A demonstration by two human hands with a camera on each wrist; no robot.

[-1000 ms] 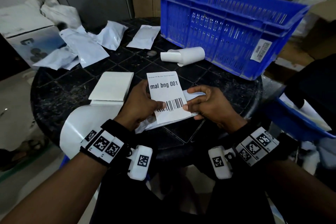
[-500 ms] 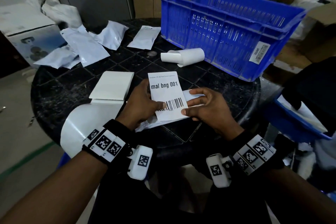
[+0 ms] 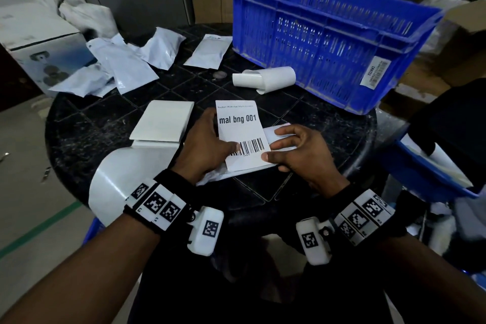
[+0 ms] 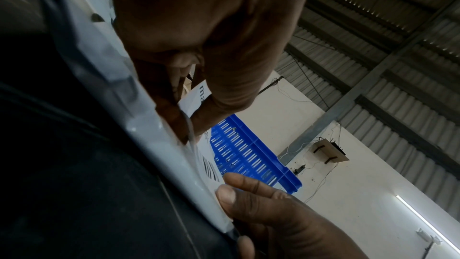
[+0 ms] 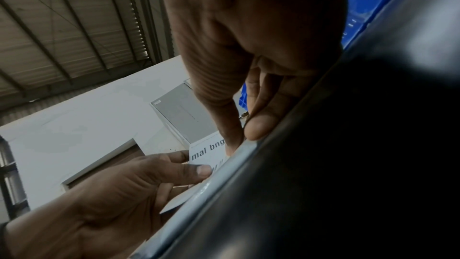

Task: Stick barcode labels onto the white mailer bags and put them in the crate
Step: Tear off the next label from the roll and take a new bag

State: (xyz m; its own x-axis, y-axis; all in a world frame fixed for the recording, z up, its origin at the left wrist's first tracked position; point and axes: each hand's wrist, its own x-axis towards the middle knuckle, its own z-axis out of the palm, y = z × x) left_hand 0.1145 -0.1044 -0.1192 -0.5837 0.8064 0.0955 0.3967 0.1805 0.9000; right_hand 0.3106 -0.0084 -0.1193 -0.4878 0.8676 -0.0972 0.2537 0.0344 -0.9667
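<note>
A white barcode label [image 3: 240, 129] printed "mal bng 001" stands tilted over a white mailer bag [image 3: 282, 137] lying on the black table near its front edge. My left hand [image 3: 223, 144] pinches the label, thumb on the barcode, the other fingers hidden behind it. My right hand [image 3: 278, 146] grips the mailer bag, thumb at the label's lower right corner, curled fingers on the bag's top. The blue crate [image 3: 328, 42] stands at the back right; what shows of its inside holds nothing. In the right wrist view the label [image 5: 206, 155] shows between both hands.
Several white mailer bags [image 3: 126, 66] lie scattered at the back left. A curled roll of liner [image 3: 265, 79] lies in front of the crate. A stack of label sheets [image 3: 165, 121] sits left of my hands, with a liner strip [image 3: 118, 173] hanging over the table's edge. Cardboard boxes stand behind.
Both hands keep their hold in nearly the same place. The label has sunk slightly lower against the mailer bag.
</note>
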